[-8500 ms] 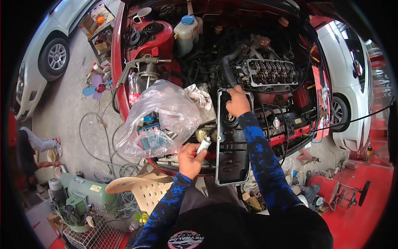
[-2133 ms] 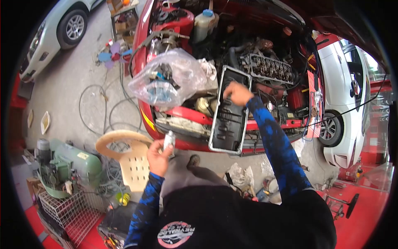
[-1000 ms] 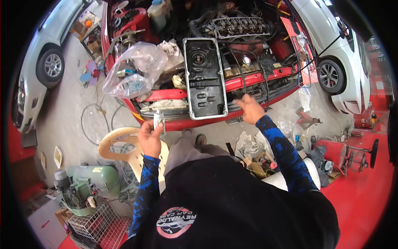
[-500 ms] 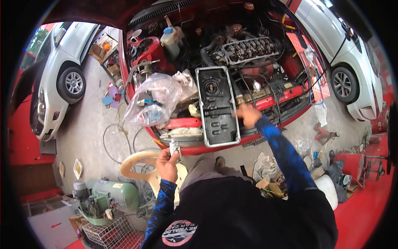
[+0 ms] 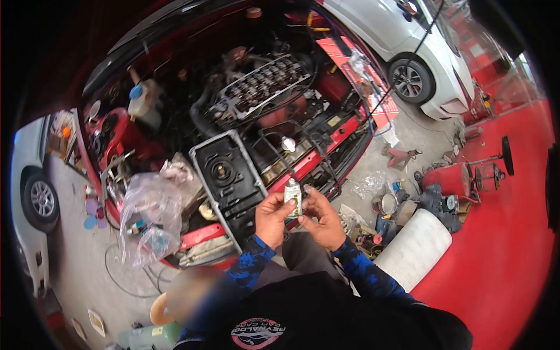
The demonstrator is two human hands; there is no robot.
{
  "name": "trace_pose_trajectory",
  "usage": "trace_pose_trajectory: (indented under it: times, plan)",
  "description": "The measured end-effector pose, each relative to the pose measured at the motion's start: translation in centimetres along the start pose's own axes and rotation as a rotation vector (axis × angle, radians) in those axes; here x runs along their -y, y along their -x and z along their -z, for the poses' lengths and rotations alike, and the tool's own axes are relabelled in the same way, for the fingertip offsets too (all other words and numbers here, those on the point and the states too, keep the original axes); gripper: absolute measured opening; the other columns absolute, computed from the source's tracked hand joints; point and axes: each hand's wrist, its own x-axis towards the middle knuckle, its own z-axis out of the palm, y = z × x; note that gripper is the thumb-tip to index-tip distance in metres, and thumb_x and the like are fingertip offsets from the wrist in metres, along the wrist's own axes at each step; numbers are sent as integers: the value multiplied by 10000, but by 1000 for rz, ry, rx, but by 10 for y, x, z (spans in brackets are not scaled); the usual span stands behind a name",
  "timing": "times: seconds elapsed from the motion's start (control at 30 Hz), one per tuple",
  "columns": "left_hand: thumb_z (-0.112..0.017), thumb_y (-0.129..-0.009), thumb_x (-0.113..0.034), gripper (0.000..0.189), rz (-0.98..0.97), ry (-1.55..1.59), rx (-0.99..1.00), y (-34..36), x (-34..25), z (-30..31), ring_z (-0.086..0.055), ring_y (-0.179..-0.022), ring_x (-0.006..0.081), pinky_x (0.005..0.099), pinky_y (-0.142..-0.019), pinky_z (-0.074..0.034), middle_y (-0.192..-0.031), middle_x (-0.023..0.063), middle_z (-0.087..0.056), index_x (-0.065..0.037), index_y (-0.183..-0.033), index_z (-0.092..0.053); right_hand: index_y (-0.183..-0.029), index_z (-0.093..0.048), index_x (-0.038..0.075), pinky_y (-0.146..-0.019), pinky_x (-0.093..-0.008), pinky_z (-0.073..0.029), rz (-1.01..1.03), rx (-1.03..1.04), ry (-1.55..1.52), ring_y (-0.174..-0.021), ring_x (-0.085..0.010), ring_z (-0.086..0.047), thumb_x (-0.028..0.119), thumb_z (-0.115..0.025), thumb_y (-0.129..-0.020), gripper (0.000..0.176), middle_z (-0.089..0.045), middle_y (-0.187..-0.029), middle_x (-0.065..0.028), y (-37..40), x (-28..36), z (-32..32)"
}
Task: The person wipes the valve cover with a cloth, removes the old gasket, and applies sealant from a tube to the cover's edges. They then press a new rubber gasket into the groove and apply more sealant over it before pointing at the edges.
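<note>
In front of my body, my left hand (image 5: 273,217) is closed round a small white squeeze tube (image 5: 292,197) with green and dark print, its narrow end pointing up. My right hand (image 5: 322,220) is against the tube's right side, thumb near its lower end and fingers by its upper part. Just left of the hands, a black valve cover (image 5: 239,197) lies with its hollow inner side up, a grey bead along its rim. It rests across the front of the red car's engine bay. Further in is the engine's open top (image 5: 265,83), with its valve gear exposed.
Beside the cover lies a clear plastic bag (image 5: 153,207) of items. A blue-capped reservoir (image 5: 144,104) stands in the bay. An orange-red panel (image 5: 356,81) carries items on the right fender. A white roll-like object (image 5: 413,248) and clutter lie on the floor at right.
My right hand has left the valve cover's right edge and come to the tube in my left hand. The left hand has raised the tube. My view has swung right.
</note>
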Motion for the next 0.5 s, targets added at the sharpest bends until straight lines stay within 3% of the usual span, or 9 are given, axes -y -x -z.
trace_pose_trajectory:
  times: [0.1, 0.17, 0.23, 0.27, 0.3, 0.37, 0.4, 0.5]
  plan:
    - [-703, -877, 23, 146, 68, 4, 38, -22, 27, -36, -658, -836, 109, 270, -781, -532, -968, 61, -719, 28, -1021, -681, -1508, -348, 67, -865, -289, -472, -137, -178, -206, -993, -126, -573, -79, -678, -837, 762, -584, -1074, -42, -3, -2, 34]
    - [-716, -870, 13, 165, 107, 19, 72, -33, 48, -55, -643, -864, 111, 265, -789, -515, -1132, 78, -679, 22, -1032, -687, -1507, -342, 69, -839, -276, -470, -172, -243, -303, -930, -122, -580, -100, -675, -835, 769, -597, -1043, -43, -3, -7, 59]
    - [-706, -870, 17, 180, 116, -85, 79, -45, 72, -72, -649, -929, 131, 286, -848, -509, -1102, 86, -683, 31, -1047, -672, -1500, -351, 75, -831, -274, -478, -150, -286, -348, -923, -121, -587, -114, -679, -830, 769, -607, -1031, -47, 0, -20, 89]
    - [-716, -854, 15, 309, 83, -142, 106, -52, 84, -79, -614, -1070, 153, 299, -905, -487, -1234, 96, -626, 17, -1153, -641, -1493, -359, 73, -822, -269, -481, -190, -321, -407, -919, -120, -591, -117, -683, -827, 765, -609, -1027, -50, 1, -25, 109]
    - [-716, -854, 15, 309, 74, -150, 116, -58, 88, -90, -614, -1070, 153, 299, -905, -487, -1234, 96, -626, 17, -1153, -641, -1486, -367, 72, -813, -264, -485, -231, -353, -465, -915, -119, -594, -120, -687, -824, 760, -611, -1023, -52, -1, -31, 132]
    - [-716, -832, 25, 430, 54, -380, -11, -68, 89, -110, -555, -1189, 174, 320, -975, -449, -1274, 90, -597, -9, -1243, -595, -1469, -383, 64, -787, -261, -497, -213, -379, -461, -896, -121, -601, -131, -696, -808, 756, -614, -1005, -55, -10, -52, 191]
    - [-704, -819, 38, 482, 51, -326, -49, -76, 98, -110, -522, -1241, 189, 334, -1022, -415, -1254, 74, -606, -26, -1279, -573, -1460, -387, 50, -770, -264, -499, -211, -459, -411, -879, -128, -602, -137, -681, -804, 743, -613, -990, -56, -19, -62, 224]
    - [-712, -828, 30, 470, -119, -296, -163, -101, 123, -96, -570, -1156, 175, 329, -985, -437, -1243, 76, -616, -35, -1272, -575, -1432, -396, 5, -705, -276, -501, -181, -652, -244, -829, -144, -598, -136, -635, -780, 709, -600, -951, -62, -60, -83, 329]
